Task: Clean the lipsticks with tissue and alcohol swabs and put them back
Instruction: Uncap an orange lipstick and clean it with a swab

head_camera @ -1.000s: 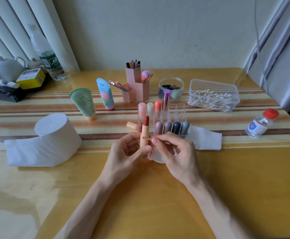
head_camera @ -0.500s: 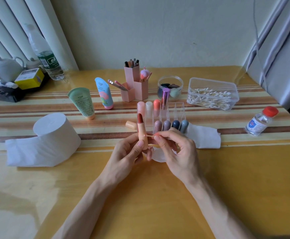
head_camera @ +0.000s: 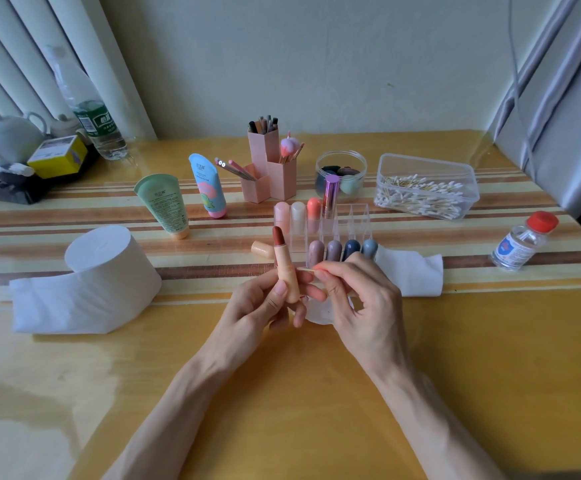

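Observation:
My left hand (head_camera: pixel 258 306) grips an uncapped peach lipstick (head_camera: pixel 285 265), upright, its dark red tip showing. My right hand (head_camera: pixel 358 303) pinches a thin cotton swab (head_camera: pixel 304 269) whose tip touches the lipstick's tube. The peach cap (head_camera: pixel 262 250) lies on the table behind. A clear organizer (head_camera: pixel 348 223) holds several capped lipsticks in two rows. A tissue sheet (head_camera: pixel 410 271) lies right of my right hand, and a crumpled piece (head_camera: pixel 320 311) sits under my fingers. The alcohol bottle (head_camera: pixel 521 245) with a red cap stands at the right.
A toilet roll (head_camera: pixel 105 268) lies at the left. Two cream tubes (head_camera: pixel 164 202), a pink brush holder (head_camera: pixel 268 168), a jar of sponges (head_camera: pixel 341 174) and a clear box of cotton swabs (head_camera: pixel 424 185) stand behind. A water bottle (head_camera: pixel 91 116) and teapot (head_camera: pixel 8 136) sit far left.
The lipstick has tilted and shifted slightly left in my left hand. My right hand keeps the swab against the tube, having moved a little along it.

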A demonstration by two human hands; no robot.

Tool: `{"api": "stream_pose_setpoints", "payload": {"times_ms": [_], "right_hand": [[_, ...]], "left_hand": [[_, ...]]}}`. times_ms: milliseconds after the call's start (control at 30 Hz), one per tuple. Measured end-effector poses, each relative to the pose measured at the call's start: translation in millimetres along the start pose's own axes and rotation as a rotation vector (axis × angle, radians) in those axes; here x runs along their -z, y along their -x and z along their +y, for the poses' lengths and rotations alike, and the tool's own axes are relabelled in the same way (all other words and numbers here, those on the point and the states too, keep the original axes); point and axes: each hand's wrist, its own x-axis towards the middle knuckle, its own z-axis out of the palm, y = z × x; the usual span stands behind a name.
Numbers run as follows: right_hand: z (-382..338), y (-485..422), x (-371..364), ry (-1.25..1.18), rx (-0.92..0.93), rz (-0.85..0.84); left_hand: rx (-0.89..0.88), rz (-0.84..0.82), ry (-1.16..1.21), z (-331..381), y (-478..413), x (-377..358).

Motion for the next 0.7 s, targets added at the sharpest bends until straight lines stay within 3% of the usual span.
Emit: {"api": "stream_pose_setpoints", "payload": {"times_ms": [700], "right_hand": [[-4.7, -0.4, 0.5, -0.028, 0.035, -0.010]], "left_hand": [[0.014, -0.055, -0.010, 0.5, -0.1, 2.0]]}}
